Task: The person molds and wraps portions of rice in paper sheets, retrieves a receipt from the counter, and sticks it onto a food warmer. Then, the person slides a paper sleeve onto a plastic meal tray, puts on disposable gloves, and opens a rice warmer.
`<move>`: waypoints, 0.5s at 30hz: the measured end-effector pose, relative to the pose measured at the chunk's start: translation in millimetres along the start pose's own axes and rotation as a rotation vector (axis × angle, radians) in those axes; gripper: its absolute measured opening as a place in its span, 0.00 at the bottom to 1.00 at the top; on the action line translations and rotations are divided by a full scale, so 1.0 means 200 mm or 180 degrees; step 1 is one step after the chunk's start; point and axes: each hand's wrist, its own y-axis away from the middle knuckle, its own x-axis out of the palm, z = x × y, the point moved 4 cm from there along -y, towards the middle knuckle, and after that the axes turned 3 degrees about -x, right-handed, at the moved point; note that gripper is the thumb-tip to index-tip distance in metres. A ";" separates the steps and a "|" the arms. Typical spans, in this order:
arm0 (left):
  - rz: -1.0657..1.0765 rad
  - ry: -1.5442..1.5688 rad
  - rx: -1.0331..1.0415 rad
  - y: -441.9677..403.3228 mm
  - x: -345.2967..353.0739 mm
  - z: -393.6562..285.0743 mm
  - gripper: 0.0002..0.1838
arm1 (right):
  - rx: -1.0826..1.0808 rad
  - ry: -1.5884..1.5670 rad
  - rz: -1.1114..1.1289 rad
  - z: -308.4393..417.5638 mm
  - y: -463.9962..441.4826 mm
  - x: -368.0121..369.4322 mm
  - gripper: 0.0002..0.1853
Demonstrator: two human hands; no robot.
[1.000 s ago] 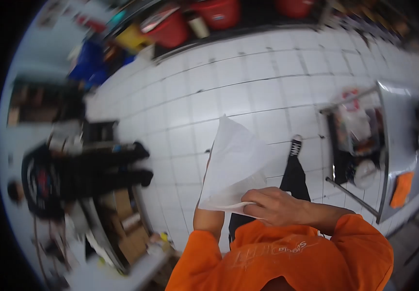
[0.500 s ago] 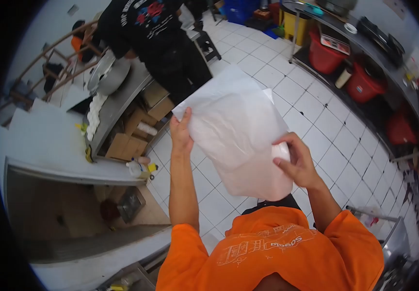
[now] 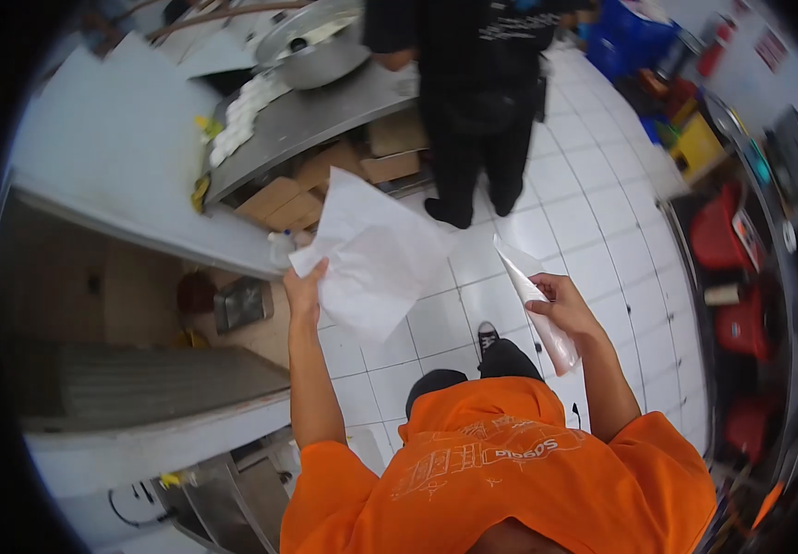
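Observation:
My left hand (image 3: 304, 288) pinches a thin white sheet (image 3: 376, 245) by its left corner, and the sheet fans out over the floor. It looks like paper or thin plastic; I cannot tell which. Over on the right, my right hand (image 3: 561, 305) is closed around a glossy white roll or folded bundle of thin sheets (image 3: 554, 342), tilted with its upper end to the left. A wide gap separates the sheet from the bundle.
A person in black (image 3: 482, 102) stands ahead at a metal counter (image 3: 325, 120) with a large metal pot (image 3: 316, 60). Cardboard boxes (image 3: 279, 203) sit underneath. Red tubs (image 3: 727, 231) and a shelf line the right. White tiles (image 3: 602, 212) cover the floor.
The sheet has come apart from the bundle, my left hand carrying it left. The bundle in my right hand has turned edge-on. The view has swung left, and the person in black appears further right.

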 end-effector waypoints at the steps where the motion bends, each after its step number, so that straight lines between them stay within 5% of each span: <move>1: -0.0268 -0.0119 -0.0035 0.00 -0.14 0.04 0.22 | -0.0120 0.0248 0.0158 0.07 -0.15 0.06 0.19; 8: -0.1880 -0.0106 -0.0356 0.02 -1.08 0.26 0.21 | -0.1728 0.0862 0.1083 0.61 -1.27 0.73 0.10; 11: -0.2383 -0.0080 -0.0582 -0.17 -1.36 0.23 0.19 | -0.1632 0.0027 0.0951 0.93 -1.75 1.04 0.08; 15: -0.1892 0.0156 -0.0122 -0.64 -1.54 0.06 0.14 | -0.1238 -0.1095 0.0400 1.23 -2.42 1.34 0.08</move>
